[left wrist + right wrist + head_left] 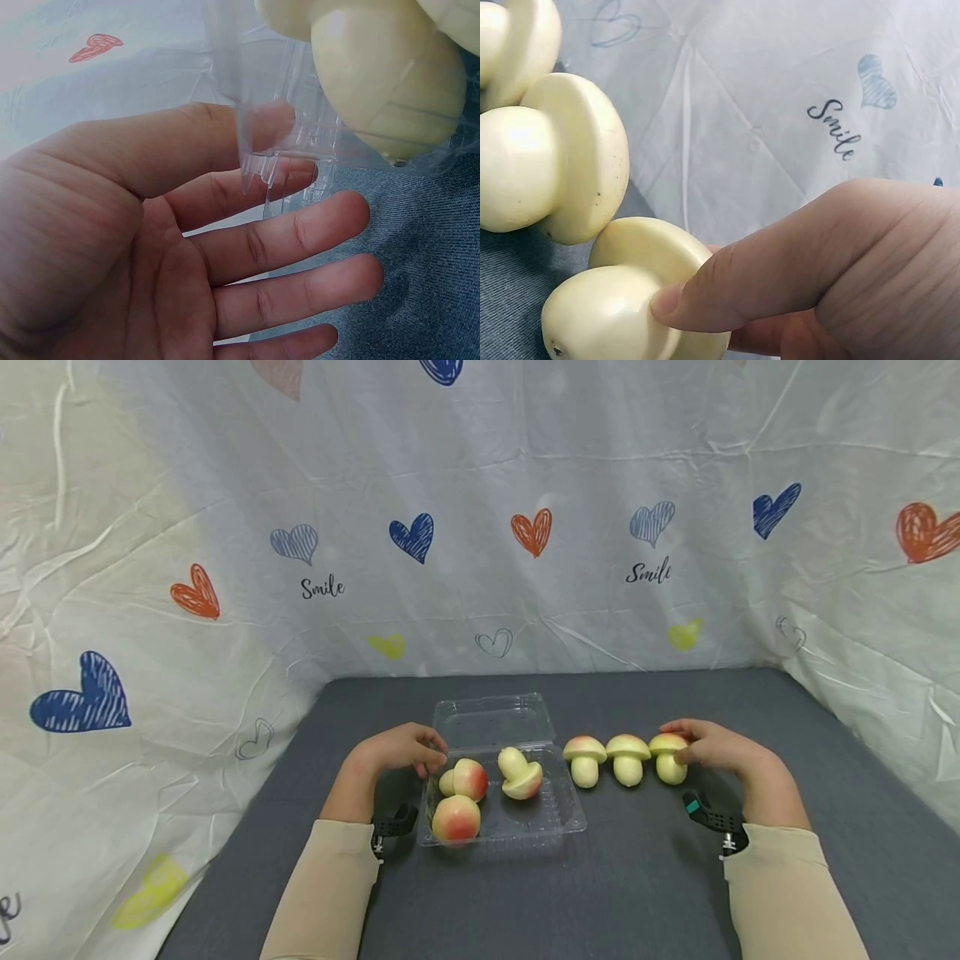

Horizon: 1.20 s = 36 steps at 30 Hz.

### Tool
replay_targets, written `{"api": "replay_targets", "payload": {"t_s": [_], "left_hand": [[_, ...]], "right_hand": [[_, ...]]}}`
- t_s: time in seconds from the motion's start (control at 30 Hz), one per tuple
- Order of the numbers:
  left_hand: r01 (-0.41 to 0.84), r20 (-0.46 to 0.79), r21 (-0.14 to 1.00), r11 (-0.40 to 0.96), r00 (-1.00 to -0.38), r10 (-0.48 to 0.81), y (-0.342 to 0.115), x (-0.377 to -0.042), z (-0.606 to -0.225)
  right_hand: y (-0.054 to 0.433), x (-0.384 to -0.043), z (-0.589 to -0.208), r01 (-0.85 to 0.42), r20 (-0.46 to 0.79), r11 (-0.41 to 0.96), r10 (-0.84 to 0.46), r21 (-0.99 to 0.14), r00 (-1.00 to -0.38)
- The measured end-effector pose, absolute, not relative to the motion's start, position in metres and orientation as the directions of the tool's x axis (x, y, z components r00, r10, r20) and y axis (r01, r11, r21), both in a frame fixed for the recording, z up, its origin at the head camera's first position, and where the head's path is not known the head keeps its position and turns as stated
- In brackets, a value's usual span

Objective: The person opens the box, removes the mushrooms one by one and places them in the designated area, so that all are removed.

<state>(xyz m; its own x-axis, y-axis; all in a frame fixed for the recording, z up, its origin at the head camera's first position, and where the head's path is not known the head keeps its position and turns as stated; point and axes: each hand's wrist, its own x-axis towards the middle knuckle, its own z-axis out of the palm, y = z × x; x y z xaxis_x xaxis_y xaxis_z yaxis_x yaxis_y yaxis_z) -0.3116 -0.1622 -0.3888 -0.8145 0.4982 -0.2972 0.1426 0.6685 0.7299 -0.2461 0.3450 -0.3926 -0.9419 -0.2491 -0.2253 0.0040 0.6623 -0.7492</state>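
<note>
From the person's head, the widest and farthest view looks forward and down over the dark grey surface toward a white heart-printed sheet. The left wrist view looks closely past the left grip's palm at a clear plastic hinged box; the right one looks past the right grip's thumb along pale yellow mushroom-shaped pieces, both regions shared with the head view.

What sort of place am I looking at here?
Probably a makeshift tabletop booth, perhaps for filming: a white sheet printed with hearts hangs behind and beside a dark-covered table, where mushroom-shaped pieces sit in and beside an open clear box.
</note>
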Motion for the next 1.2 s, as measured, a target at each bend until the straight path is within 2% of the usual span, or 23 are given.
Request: {"api": "replay_targets", "payload": {"t_s": [0.5,0.77,0.9,1.2], "left_hand": [[0.15,-0.294,0.734,0.662,-0.809,0.51,-0.16,-0.312,-0.388],[0.149,-0.295,0.732,0.665,-0.811,0.506,-0.159,-0.312,-0.387],[0.149,-0.297,0.724,0.674,-0.814,0.499,-0.159,-0.312,-0.388],[0.144,-0.302,0.718,0.681,-0.817,0.491,-0.16,-0.311,-0.388]], "right_hand": [[0.335,-0.235,-0.364,-0.061,-0.184,0.712,-0.262,-0.699,-0.947],[0.311,-0.224,-0.34,-0.171,-0.074,0.715,-0.297,-0.678,-0.952],[0.297,-0.218,-0.332,-0.249,0.001,0.681,-0.343,-0.689,-0.939],[0.266,-0.215,-0.328,-0.314,0.062,0.574,-0.415,-0.756,-0.908]]}}
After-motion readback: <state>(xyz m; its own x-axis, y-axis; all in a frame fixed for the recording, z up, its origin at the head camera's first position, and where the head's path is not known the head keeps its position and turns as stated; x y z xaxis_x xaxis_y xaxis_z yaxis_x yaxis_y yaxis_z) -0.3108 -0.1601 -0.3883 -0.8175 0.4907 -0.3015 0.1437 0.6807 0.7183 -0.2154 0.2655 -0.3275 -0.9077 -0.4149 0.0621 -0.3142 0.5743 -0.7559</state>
